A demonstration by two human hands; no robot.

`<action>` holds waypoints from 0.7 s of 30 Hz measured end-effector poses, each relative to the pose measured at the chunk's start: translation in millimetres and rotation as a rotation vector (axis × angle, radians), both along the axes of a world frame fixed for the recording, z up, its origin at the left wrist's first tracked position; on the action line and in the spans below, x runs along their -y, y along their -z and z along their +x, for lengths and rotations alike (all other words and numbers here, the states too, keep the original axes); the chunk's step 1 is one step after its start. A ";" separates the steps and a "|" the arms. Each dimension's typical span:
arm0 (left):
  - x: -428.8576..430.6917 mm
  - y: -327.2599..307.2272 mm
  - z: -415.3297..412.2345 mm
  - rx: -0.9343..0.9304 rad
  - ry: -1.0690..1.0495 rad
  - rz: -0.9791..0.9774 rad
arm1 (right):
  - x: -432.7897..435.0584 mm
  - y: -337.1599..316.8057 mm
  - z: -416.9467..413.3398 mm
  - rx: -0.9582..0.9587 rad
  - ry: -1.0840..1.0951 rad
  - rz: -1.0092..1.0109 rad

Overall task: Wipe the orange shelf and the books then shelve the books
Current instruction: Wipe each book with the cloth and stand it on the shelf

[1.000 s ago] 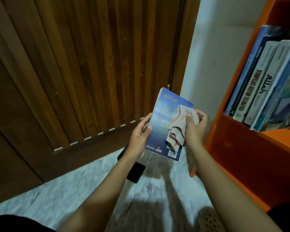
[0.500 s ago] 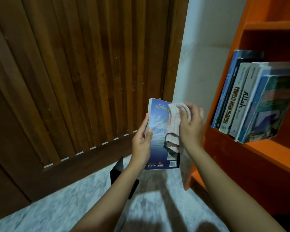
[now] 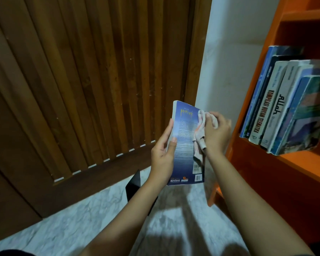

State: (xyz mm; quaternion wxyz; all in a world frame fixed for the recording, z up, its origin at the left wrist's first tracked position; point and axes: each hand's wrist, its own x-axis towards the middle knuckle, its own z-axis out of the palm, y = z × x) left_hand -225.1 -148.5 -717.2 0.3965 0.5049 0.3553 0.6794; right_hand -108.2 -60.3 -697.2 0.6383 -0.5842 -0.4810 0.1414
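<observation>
Wooden door (image 3: 81, 89) behind; left grip (image 3: 162, 156) clamps the blue book (image 3: 185, 141) upright beside the orange shelf (image 3: 266, 182), right grip (image 3: 216, 133) bunches a cloth (image 3: 199, 141) against its cover; hard rubbing could twist it loose

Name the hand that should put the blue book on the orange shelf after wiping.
Probably the left hand: it grips the blue book. The right hand is nearer the orange shelf but holds the cloth against the cover.
</observation>
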 end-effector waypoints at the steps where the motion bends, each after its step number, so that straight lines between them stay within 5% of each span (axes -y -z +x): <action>1: -0.9 -2.0 2.9 0.017 0.009 0.001 | 6.8 2.3 -7.5 -0.019 -0.026 0.050; 5: -12.9 -2.0 4.0 0.152 0.009 -0.025 | 34.5 15.8 -31.0 0.203 -0.214 0.331; 10: -10.7 -6.0 7.7 0.357 0.035 -0.098 | 16.7 31.7 5.3 -0.005 0.008 0.031; 13: -14.9 -7.4 13.2 0.362 -0.001 -0.101 | 37.8 30.6 -15.3 0.047 -0.089 0.159; 17: -21.9 -13.0 5.7 0.566 -0.011 -0.180 | 62.0 50.1 -27.4 0.378 -0.189 0.384; 21: -21.3 -15.5 -7.0 0.544 -0.034 -0.188 | 57.0 60.2 -3.1 0.273 -0.110 0.232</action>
